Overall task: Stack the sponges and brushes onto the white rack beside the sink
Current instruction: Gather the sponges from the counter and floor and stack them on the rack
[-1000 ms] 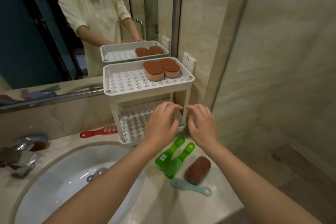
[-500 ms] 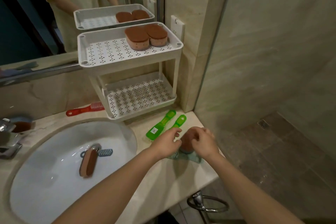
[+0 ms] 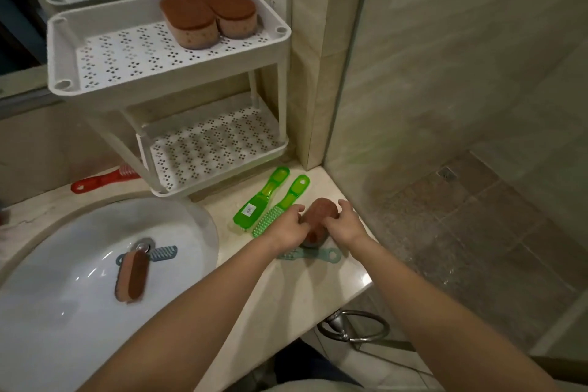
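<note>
- Fingers of the left hand and right hand close around a brown sponge on the table, at the near right.
- Just left: two green brushes.
- Far left: the rack, two sponges on top.

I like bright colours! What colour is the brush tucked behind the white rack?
Red, seen in the head view.

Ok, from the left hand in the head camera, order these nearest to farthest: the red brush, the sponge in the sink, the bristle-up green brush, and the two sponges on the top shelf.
From the left hand:
1. bristle-up green brush, right beside it on the counter.
2. sponge in the sink, off to the left in the basin.
3. red brush, far left, behind the white rack.
4. two sponges on the top shelf, up at the back.
</note>
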